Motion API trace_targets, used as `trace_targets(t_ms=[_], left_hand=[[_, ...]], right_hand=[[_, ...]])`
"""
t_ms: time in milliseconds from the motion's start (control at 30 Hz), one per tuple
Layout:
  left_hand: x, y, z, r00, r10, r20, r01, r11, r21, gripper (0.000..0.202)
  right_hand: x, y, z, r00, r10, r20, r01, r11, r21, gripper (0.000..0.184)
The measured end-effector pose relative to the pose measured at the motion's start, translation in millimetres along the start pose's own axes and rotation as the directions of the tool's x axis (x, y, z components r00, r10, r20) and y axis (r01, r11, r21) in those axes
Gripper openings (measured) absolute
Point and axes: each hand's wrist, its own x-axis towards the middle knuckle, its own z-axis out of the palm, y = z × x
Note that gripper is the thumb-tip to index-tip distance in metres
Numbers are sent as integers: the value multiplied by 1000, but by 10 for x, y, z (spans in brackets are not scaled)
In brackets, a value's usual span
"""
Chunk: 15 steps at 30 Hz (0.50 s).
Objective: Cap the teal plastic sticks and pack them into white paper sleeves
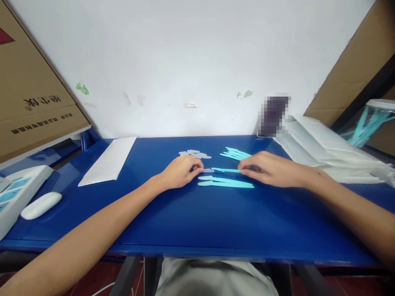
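Between the fingertips of my left hand (180, 170) is a small clear blade cap (209, 170), pinched at its left end. My right hand (270, 169) grips the handle of a turquoise eyebrow razor (225, 170), whose head points left and meets or nearly meets the cap; I cannot tell whether it is inside. Just nearer to me, two more turquoise razors (226, 184) lie side by side. Beyond my left hand is a loose pile of clear caps (195, 154). Several turquoise razors (233, 153) lie beyond my right hand, which partly hides them.
The blue table (197, 222) meets a white wall. At left are a white sheet (108, 162), a white mouse-shaped object (41, 205) and a white device with blue keys (15, 191). White packaging (321, 144) and a clear container of turquoise sticks (370, 121) stand at right.
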Motion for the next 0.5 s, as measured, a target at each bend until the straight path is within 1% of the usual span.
trace_targets(t_ms=[233, 367, 500], left_hand=[[-3, -46, 12, 1000, 19, -1, -19, 1000, -3, 20], [-1, -28, 13, 1000, 25, -5, -25, 1000, -5, 20], [-5, -9, 2, 1000, 23, -11, -23, 1000, -10, 20]], right_hand=[[-24, 38, -24, 999, 34, 0, -34, 998, -59, 33], [-36, 27, -52, 999, 48, -17, -49, 997, -64, 34], [-35, 19, -50, 998, 64, -6, -64, 995, -71, 33]])
